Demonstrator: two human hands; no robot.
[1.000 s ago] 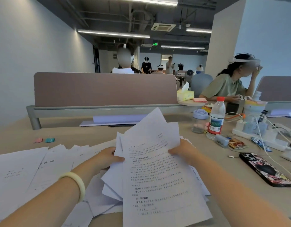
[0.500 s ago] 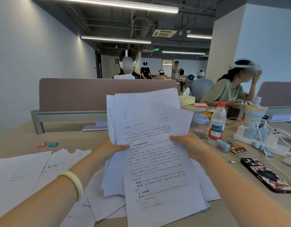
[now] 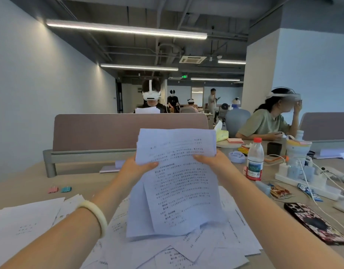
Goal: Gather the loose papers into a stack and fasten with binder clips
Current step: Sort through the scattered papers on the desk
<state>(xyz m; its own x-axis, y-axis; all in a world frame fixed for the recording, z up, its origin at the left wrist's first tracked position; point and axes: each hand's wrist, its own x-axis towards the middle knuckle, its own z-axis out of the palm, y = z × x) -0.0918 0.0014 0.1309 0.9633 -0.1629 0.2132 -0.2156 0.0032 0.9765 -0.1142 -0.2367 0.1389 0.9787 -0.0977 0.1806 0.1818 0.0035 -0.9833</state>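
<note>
A long pale desk is running across an open office. A brown divider panel is standing along its far edge, and people in white headsets are sitting beyond it.

Above the desk, the left hand and the right hand are gripping a sheaf of papers by its two side edges. Both thumbs are lying across the printed front, and the fingers are hidden behind. The sheaf is standing nearly upright between the hands, with its top edge rising above them. Whether its bottom edge is touching the sheets below cannot be told. Its sheets are not lining up, and corners are sticking out at the lower left. A pale bracelet is sitting on the left wrist.

Directly under the grip, loose papers are lying overlapped on the desk, and more are spreading out past the left forearm. Well to the left of the grip and a little farther away, a pink binder clip and a blue binder clip are sitting side by side on bare desk, apart from the papers.

To the right of the grip, a water bottle with a red cap is standing upright. Farther right, a power strip is trailing white cables. Below it and nearer the person, a phone in a patterned case is lying flat.
</note>
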